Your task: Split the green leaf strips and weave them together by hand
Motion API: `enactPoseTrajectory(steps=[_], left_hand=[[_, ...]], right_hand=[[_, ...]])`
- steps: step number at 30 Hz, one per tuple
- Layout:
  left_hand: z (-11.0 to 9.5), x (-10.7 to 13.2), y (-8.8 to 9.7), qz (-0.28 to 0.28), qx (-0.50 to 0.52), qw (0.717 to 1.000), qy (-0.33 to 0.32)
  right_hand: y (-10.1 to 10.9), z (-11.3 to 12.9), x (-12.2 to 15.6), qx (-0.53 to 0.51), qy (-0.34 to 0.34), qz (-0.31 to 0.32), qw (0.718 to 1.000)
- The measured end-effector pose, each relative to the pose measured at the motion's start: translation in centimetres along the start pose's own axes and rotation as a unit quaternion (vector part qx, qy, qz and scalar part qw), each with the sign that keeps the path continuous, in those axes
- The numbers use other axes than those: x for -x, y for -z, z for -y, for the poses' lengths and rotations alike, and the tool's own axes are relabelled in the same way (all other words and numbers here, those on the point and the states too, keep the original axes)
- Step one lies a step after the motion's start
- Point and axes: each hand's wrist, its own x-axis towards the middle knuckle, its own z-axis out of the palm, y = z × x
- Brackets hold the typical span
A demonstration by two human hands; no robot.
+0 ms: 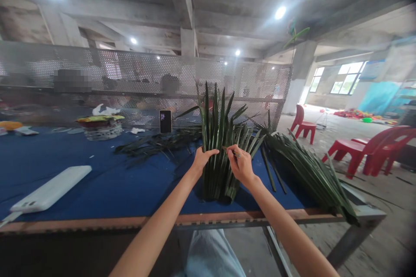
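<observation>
A dark green palm leaf (215,173) stands upright near the table's front edge, its pleated blades fanned out at the top. My left hand (203,156) grips its left side, with the thumb lying across the front and the other fingers hidden behind. At the leaf's right half, my right hand (239,162) is closed in a pinch. A thin, brownish tip pokes out of it toward the leaf; its kind is too small to tell. Behind and to the right, more palm leaves (302,169) lie in a pile that hangs over the table corner.
Leaf scraps (156,143) lie behind my left hand on the blue tabletop (123,186). A white power bank (52,188) with a cable, a phone (165,121) and a basket (100,130) are to the left. Perforated metal panels (139,73) border the back; red chairs (364,149) stand right.
</observation>
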Motion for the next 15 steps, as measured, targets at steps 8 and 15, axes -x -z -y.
enactPoseTrajectory(steps=[8, 15], left_hand=[[-0.9, 0.7, -0.5, -0.007, 0.000, 1.000, 0.005], [-0.8, 0.5, -0.4, -0.011, 0.019, 1.000, 0.014]], right_hand=[[0.4, 0.6, 1.0, -0.001, -0.019, 0.026, 0.999], [0.6, 1.2, 1.3, -0.019, -0.024, 0.035, 0.999]])
